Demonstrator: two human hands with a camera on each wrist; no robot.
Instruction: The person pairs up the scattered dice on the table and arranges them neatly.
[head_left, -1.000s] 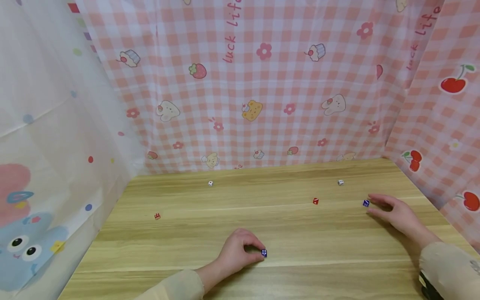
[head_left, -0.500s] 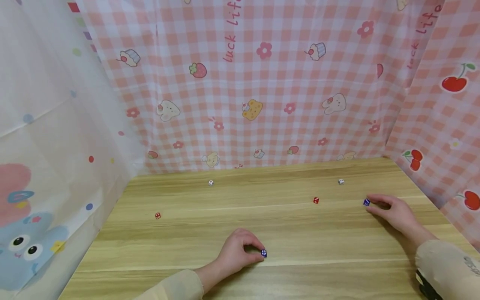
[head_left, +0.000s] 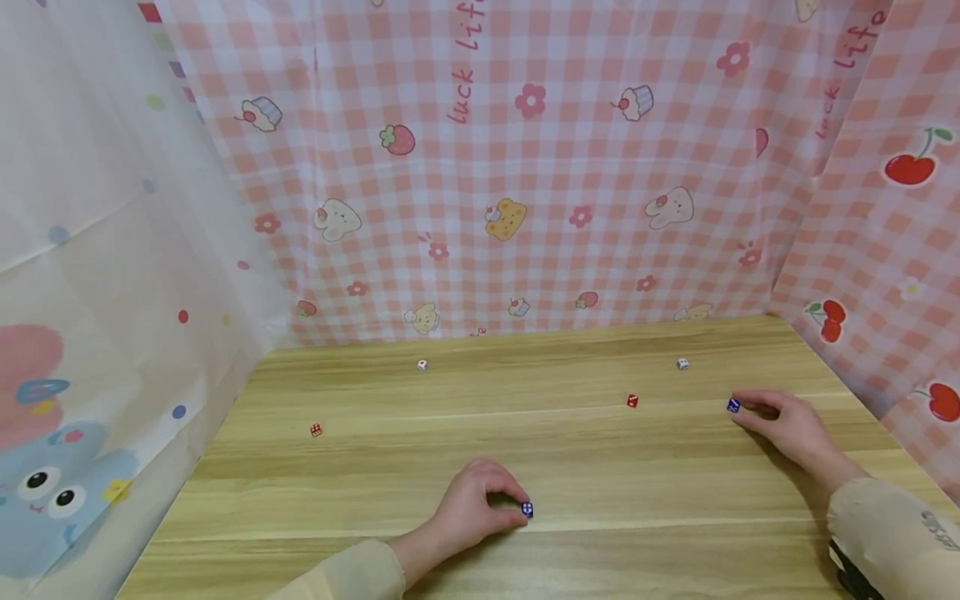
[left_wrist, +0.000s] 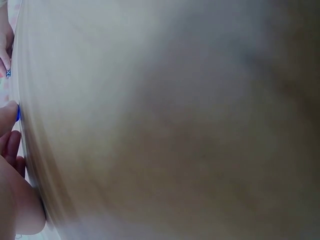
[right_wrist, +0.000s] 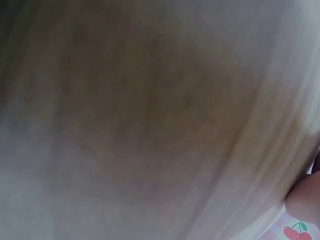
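Observation:
My left hand (head_left: 476, 507) pinches a blue die (head_left: 527, 509) with white pips between thumb and fingertips, at the near middle of the table. At the right of the table, my right hand (head_left: 789, 428) has thumb and fingertips on either side of a second blue die (head_left: 732, 406). In the left wrist view, only a sliver of the first blue die (left_wrist: 18, 113) shows beside the fingers. The right wrist view catches part of my right hand (right_wrist: 305, 200) at its edge; its die is out of sight there.
On the wooden table (head_left: 375, 483) lie a red die (head_left: 316, 430) at left, another red die (head_left: 633, 401) at right, a white die (head_left: 422, 365) at the back left and another white die (head_left: 682, 364) at the back right. A checked curtain (head_left: 450, 167) borders the back.
The right thumb and fingertips have drawn in closer on their blue die. My left hand and its blue die have shifted very slightly nearer. The red and white dice stay put.

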